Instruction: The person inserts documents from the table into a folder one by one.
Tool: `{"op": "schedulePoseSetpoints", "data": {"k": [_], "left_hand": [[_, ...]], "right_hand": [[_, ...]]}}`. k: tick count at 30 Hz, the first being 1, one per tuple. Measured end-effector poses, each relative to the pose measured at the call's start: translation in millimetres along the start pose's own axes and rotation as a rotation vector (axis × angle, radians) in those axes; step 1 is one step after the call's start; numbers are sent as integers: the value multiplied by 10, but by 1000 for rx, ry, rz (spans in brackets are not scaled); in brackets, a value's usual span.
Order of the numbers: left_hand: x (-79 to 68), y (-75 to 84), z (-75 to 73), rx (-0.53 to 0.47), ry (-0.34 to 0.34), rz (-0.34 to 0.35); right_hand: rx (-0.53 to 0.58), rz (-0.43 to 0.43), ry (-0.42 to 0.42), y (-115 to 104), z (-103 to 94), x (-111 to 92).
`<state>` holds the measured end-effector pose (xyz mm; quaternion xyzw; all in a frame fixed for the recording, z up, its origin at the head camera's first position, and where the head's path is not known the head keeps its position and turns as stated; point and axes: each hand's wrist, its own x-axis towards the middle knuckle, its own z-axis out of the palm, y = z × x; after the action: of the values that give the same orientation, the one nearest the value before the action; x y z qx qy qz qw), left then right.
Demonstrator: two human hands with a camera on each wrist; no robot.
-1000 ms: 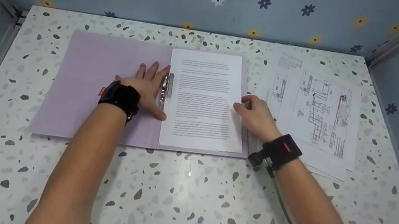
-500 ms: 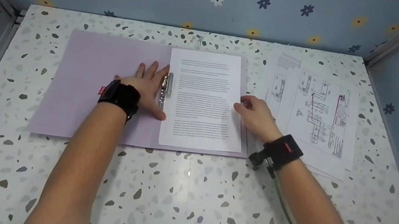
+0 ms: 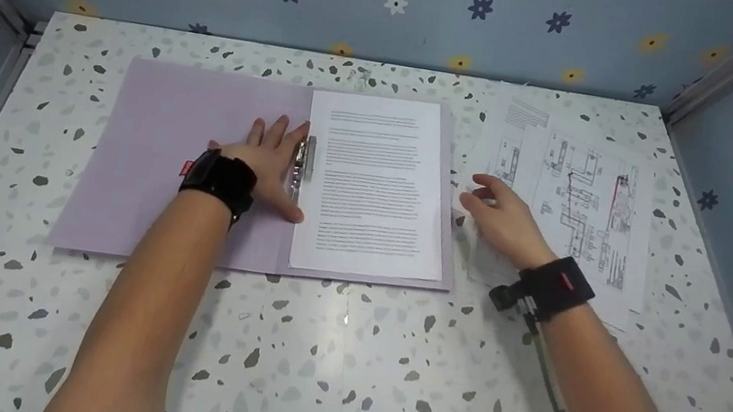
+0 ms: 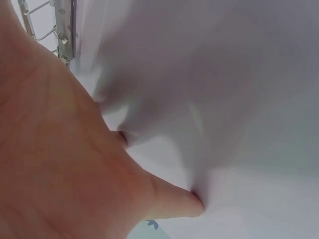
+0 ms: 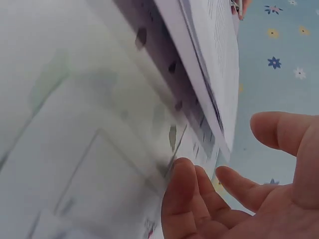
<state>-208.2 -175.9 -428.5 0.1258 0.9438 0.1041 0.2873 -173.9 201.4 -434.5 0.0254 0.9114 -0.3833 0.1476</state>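
Note:
A pale purple folder lies spread out on the table, with a stack of printed sheets on its right half. My left hand rests with fingers spread on the folder's left half, its forefinger and thumb beside the metal ring clip. In the left wrist view, fingertips touch the purple cover. My right hand is just right of the folder, over loose sheets. In the right wrist view its loosely bent fingers and thumb are apart, with nothing held between them.
Loose sheets with line drawings overlap on the right of the speckled table. A flowered wall stands behind the table, with panels at both sides. A green cable trails from the right wrist.
My right hand has let go of the printed sheets' right edge and moved right, away from the folder. The left hand has kept its place by the ring clip.

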Motion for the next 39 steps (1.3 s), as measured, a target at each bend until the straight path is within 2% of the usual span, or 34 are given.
{"op": "schedulePoseSetpoints", "data": {"k": [7, 12, 15, 18, 22, 28, 39], "left_hand": [[-4, 4, 1, 8, 5, -11], [-12, -10, 4, -8, 8, -19], [-22, -12, -2, -13, 12, -25], [-20, -16, -6, -16, 10, -27], [7, -29, -5, -14, 0, -28], [38, -19, -6, 3, -7, -31], [10, 25, 10, 1, 11, -9]], "right_hand": [[-93, 79, 151, 509, -625, -100], [-226, 209, 253, 943, -1061, -210], [-289, 325, 252, 1168, -1268, -295], [-316, 432, 188, 1352, -1418, -370], [-339, 505, 138, 1476, -1484, -411], [-347, 557, 185, 1481, -1433, -394], [-378, 665, 181, 1281, -1394, -367]]}}
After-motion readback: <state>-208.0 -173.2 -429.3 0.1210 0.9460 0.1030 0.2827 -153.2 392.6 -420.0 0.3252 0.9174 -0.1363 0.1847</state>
